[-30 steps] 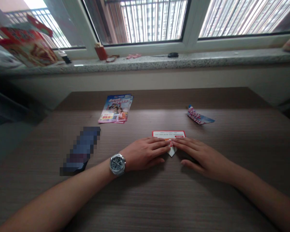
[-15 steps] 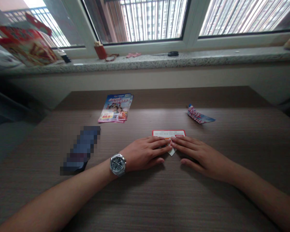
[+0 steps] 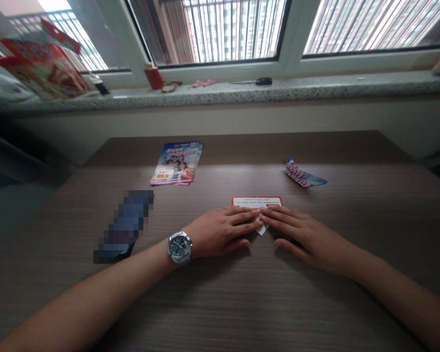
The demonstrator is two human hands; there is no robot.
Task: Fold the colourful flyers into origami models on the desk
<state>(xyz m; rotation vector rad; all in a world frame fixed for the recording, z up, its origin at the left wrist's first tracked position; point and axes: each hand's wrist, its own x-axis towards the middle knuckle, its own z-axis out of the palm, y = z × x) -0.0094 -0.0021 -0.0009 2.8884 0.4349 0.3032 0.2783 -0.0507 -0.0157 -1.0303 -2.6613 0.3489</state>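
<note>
A partly folded paper flyer (image 3: pixel 256 201) lies on the table in front of me, its red-bordered white edge at the far side and a folded point toward me. My left hand (image 3: pixel 223 230), with a watch (image 3: pixel 180 247) on the wrist, rests flat on the flyer's left part, fingers stretched out. From the other side my right hand (image 3: pixel 302 233) lies flat on its right part, fingers extended and thumb apart. The fingertips of both hands almost meet over the middle. Much of the flyer is hidden beneath the fingers.
Left of centre lies a small stack of flyers (image 3: pixel 176 164); nearer me is a blurred-out phone-like object (image 3: pixel 126 225). A folded paper piece (image 3: pixel 304 176) sits at the right. On the windowsill (image 3: pixel 234 95) are a red snack bag (image 3: pixel 47 68), a red container (image 3: pixel 153 78) and a black-handled tool (image 3: pixel 263 81).
Both hands keep the same place on the flyer, and the flyer keeps its shape. Only the camera view has shifted very slightly.
</note>
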